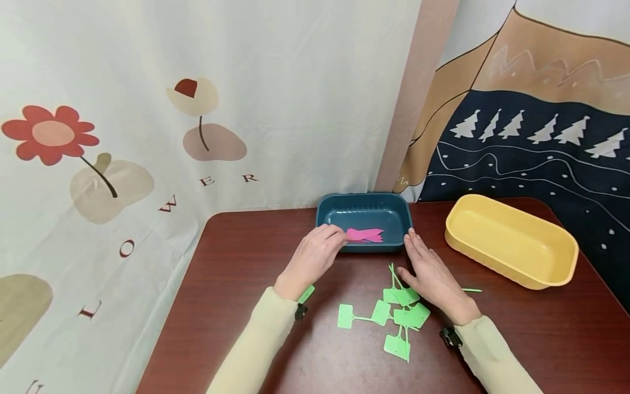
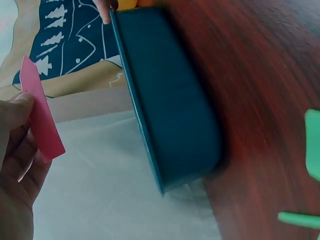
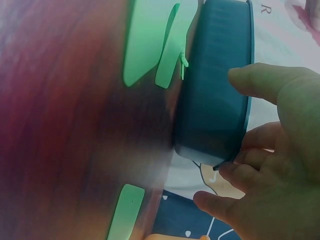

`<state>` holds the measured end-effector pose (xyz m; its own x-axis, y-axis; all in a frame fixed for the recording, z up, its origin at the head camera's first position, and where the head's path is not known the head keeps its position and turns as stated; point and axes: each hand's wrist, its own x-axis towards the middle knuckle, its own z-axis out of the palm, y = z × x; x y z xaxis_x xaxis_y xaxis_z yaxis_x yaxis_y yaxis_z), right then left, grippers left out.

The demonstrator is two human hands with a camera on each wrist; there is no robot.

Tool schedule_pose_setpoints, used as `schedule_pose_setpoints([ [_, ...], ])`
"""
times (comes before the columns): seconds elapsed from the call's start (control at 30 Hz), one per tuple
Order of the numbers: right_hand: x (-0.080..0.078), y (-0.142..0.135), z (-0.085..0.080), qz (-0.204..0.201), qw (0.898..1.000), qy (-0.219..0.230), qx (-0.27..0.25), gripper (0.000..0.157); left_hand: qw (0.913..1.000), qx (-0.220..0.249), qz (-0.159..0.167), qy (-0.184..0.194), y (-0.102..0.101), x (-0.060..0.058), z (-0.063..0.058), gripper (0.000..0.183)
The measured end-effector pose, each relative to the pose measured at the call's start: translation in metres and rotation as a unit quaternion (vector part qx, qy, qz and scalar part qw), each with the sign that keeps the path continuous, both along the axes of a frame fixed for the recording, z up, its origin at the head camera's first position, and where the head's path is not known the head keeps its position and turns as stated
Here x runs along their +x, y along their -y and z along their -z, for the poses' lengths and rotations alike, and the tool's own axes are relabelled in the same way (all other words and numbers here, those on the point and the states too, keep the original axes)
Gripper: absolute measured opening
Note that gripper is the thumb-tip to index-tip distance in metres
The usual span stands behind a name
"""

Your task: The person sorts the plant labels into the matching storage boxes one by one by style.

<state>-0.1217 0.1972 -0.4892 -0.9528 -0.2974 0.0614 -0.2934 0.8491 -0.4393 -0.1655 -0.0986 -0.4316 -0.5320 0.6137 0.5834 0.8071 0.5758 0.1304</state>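
My left hand (image 1: 317, 251) pinches flat pink strips (image 1: 364, 235) between thumb and fingers, over the near left side of a dark blue plastic basin (image 1: 364, 198). From the left wrist, one pink strip (image 2: 42, 115) shows a pointed end, raised beside the basin's rim. My right hand (image 1: 435, 279) has its fingers extended, fingertips at the right end of that basin, its thumb apart toward the front wall in the right wrist view. Several light green plastic tags (image 1: 394, 317) with thin stems lie in a loose pile on the table between both wrists.
A yellow plastic basin (image 1: 512, 241) stands at the right of the brown table (image 1: 221, 257). One green tag (image 1: 306, 294) shows beside the left wrist, another piece (image 1: 472, 290) right of the right hand. A printed curtain (image 1: 295, 109) hangs behind the table's back edge.
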Motion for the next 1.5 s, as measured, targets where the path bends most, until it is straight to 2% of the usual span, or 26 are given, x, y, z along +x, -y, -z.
schedule_pose_setpoints([
  [0.17,0.0,0.0,0.0,0.003,1.0,0.007,0.0,0.082,0.998,-0.001,-0.039,0.05,-0.012,-0.013,0.006,0.014],
  [0.33,-0.001,0.001,0.001,0.001,1.0,0.007,0.0,0.082,0.9951,-0.027,-0.07,0.065,-0.022,-0.025,0.011,0.013],
  [0.63,0.0,0.001,0.0,0.001,1.0,0.006,-0.005,0.082,0.9864,-0.079,-0.103,0.101,-0.037,-0.041,0.018,0.013],
  [0.97,0.0,0.0,0.0,0.003,1.0,0.007,-0.003,0.082,0.977,-0.11,-0.133,0.125,-0.043,-0.048,0.03,0.016],
  [1.5,0.0,0.0,0.0,0.005,1.0,0.009,-0.004,0.081,0.9672,-0.12,-0.151,0.165,-0.044,-0.052,0.037,0.018],
])
